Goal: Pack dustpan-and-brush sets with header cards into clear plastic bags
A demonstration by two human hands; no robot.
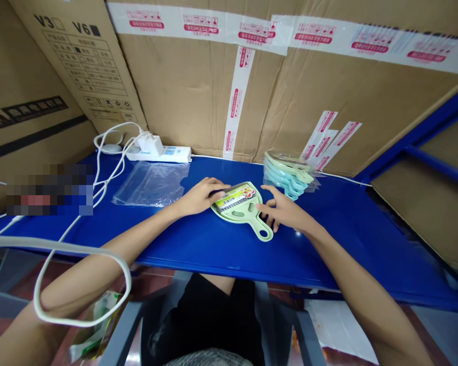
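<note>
Two hands flank the green dustpan (pixel 243 210): the left hand (pixel 202 196) grasps its edge at ten o'clock, by the label (pixel 237 196), while the right hand (pixel 284 208) has its fingers loosely spread, at or just beside the three o'clock side; contact is unclear. The long axis runs from eleven to five, so the handle (pixel 256 222) points toward five, nearer the right hand. Farther out on the bench (pixel 198 241), bagged dustpans (pixel 288 175) lie at two, clear bags (pixel 150 183) near ten.
</note>
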